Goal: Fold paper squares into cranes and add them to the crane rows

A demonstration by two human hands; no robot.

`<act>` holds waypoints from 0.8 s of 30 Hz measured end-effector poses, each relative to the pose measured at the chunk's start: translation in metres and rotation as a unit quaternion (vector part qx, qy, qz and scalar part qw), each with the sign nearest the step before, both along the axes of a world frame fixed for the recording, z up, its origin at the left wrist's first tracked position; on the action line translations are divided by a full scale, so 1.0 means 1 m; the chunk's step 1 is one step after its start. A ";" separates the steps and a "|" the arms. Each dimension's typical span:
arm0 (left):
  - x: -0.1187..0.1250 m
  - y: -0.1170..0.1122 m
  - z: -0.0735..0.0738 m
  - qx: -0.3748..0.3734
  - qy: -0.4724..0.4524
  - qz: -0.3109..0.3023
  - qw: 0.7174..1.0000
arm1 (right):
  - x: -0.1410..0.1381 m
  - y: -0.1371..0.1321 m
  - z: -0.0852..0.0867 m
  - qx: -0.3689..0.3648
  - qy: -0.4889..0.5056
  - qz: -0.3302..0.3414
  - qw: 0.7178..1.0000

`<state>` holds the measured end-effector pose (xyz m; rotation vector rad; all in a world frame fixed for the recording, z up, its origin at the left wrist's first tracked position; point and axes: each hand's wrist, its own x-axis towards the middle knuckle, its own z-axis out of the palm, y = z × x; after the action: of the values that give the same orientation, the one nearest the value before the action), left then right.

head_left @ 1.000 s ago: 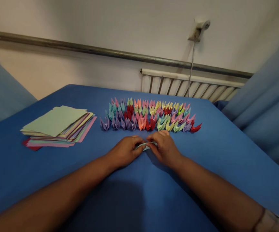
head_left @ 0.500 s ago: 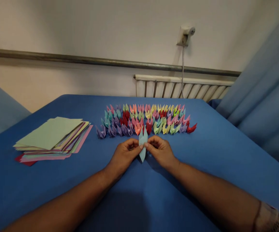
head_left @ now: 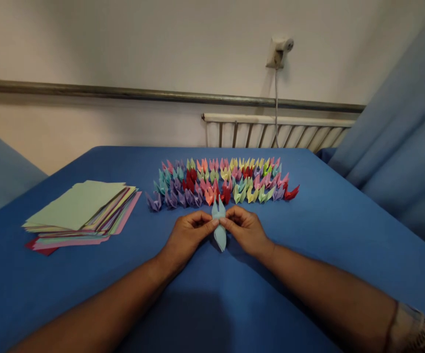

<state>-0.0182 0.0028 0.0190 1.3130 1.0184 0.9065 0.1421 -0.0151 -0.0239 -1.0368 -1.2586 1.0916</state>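
A pale blue folded paper piece [head_left: 219,230] stands upright between my hands, narrow and pointed at both ends. My left hand [head_left: 188,234] pinches its left edge, and my right hand [head_left: 245,229] pinches its right edge. Both hands hover just above the blue table [head_left: 326,230]. Directly behind them lie rows of several small folded paper figures [head_left: 221,181] in purple, red, pink, yellow, green and teal.
A stack of coloured paper sheets [head_left: 82,213], pale green on top, lies at the left of the table. Behind the table are a wall with a metal rail [head_left: 124,92], a white slatted rail [head_left: 278,128] and blue curtains [head_left: 399,132] on the right.
The pale blue piece, held flat between my fingers a second ago, now stands upright and looks narrower at the top. The view has shifted slightly.
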 end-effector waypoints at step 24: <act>-0.008 0.004 0.001 0.030 -0.059 -0.034 0.997 | 0.000 -0.001 0.005 -0.013 0.070 0.099 0.993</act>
<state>-0.0258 0.0069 0.0198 1.3198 0.8559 0.9582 0.1425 -0.0165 -0.0184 -0.8523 -1.2555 1.3121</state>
